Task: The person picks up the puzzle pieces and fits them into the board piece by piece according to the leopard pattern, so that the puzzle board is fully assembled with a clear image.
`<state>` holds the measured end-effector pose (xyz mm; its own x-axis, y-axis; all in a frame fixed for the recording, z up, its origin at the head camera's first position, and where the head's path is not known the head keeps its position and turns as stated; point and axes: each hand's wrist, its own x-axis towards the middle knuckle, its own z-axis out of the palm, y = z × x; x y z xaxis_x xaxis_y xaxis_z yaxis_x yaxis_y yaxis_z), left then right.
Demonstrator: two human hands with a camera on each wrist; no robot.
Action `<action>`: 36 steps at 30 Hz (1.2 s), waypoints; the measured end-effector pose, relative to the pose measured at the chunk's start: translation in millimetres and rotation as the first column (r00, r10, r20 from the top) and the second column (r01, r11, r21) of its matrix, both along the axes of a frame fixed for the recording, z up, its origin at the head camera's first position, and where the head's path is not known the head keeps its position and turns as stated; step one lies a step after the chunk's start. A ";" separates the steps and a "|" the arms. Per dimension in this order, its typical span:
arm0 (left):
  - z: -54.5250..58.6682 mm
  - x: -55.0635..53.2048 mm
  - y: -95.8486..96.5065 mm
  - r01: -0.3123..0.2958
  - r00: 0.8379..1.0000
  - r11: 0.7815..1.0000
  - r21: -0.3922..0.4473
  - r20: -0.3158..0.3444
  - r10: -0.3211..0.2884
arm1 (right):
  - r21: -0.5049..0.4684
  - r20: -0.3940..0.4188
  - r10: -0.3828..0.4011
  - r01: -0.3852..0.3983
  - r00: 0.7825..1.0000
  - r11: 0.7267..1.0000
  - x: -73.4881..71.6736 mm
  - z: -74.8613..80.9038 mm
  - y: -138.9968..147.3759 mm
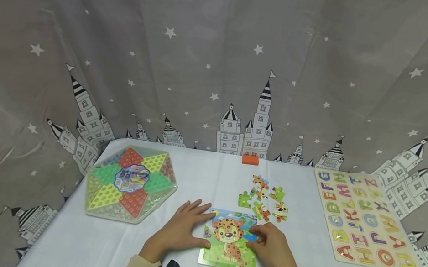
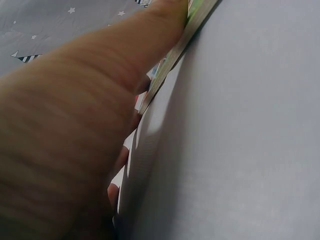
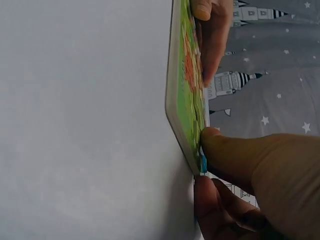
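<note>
A leopard jigsaw puzzle (image 1: 227, 246) lies on the white table in front of me, its spotted animal sitting on green ground. My left hand (image 1: 180, 227) rests at the board's left side with fingers spread, the thumb on its edge. At the right side, my right hand (image 1: 273, 247) pinches a small puzzle piece (image 1: 250, 237) with blue on it between thumb and fingers. The right wrist view shows this blue bit (image 3: 203, 164) low at the board's edge, mostly covered by the fingers. Loose puzzle pieces (image 1: 245, 199) lie in a cluster just behind the board.
To the left sits a hexagonal Chinese checkers set (image 1: 131, 186) in clear packaging. A wooden alphabet board (image 1: 364, 220) lies at the right. An orange block (image 1: 250, 160) stands at the table's back edge, before a grey curtain (image 1: 224, 61) printed with castles.
</note>
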<state>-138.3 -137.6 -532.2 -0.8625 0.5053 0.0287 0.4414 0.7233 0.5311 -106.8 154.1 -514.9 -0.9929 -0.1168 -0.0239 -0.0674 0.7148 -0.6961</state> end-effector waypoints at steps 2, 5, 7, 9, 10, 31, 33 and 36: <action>0.0 0.1 -0.2 -0.003 1.000 1.000 -0.004 0.006 0.003 | 0.039 -0.022 0.015 -0.014 1.000 0.999 0.0 -1.2 -1.4; 0.4 0.1 -0.4 -0.004 1.000 1.000 -0.001 0.006 0.004 | 0.089 -0.067 0.028 -0.022 0.997 0.996 0.5 -1.8 -4.0; 0.7 -0.1 -0.4 -0.003 1.000 1.000 0.004 0.002 0.003 | 0.112 -0.087 0.027 -0.017 0.996 0.994 0.9 -1.9 -5.5; 0.6 -0.3 -0.4 0.001 1.000 1.000 0.007 0.002 -0.001 | 0.127 -0.096 0.022 -0.009 0.995 0.992 1.6 -1.6 -6.8; 0.5 -0.4 -0.3 0.002 1.000 1.000 0.007 0.003 -0.002 | 0.134 -0.097 0.020 -0.007 0.995 0.991 2.1 -1.5 -7.4; -7.7 -1.8 -1.0 0.002 1.000 1.000 -0.001 -0.010 -0.002 | 0.194 -0.033 0.095 -0.087 0.995 0.977 5.2 4.4 -8.4; -6.9 -1.6 -0.9 0.004 1.000 1.000 -0.001 -0.009 -0.004 | 0.198 -0.035 0.093 -0.084 0.995 0.977 5.3 3.8 -8.6; -4.4 -0.5 -2.2 0.003 1.000 1.000 0.000 -0.002 -0.003 | 0.205 -0.053 0.078 -0.066 0.996 0.977 5.1 2.6 -11.1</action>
<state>-138.8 -139.9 -536.6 -0.8607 0.5081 0.0303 0.4448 0.7217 0.5304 -101.6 143.0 -512.2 -0.9824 -0.1867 0.0052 -0.1610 0.8324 -0.5303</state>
